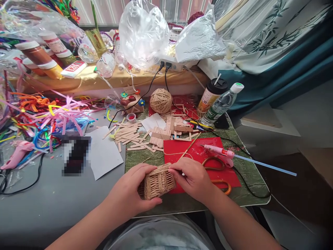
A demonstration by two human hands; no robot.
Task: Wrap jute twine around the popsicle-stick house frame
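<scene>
A small box wrapped in jute twine [160,181], its side showing slatted rows of cord, is held above the front of the table. My left hand [135,189] grips it from the left, thumb below and fingers along the top edge. At its upper right corner, my right hand [191,177] pinches with thumb and index finger; whether a loose twine end is between them cannot be made out. Beneath and behind lies a red felt sheet [153,190] [229,180]. Scissors [225,185] with orange-brown handles lie partly hidden by my right hand and forearm.
A pink glue gun [220,151] with a long glue stick rests at right. Behind are wooden craft sticks [127,135], a twine ball [161,101], a water bottle [221,106] and a lidded cup [212,95]. White paper [105,152], pipe cleaners [70,116] and another glue gun [18,152] lie left.
</scene>
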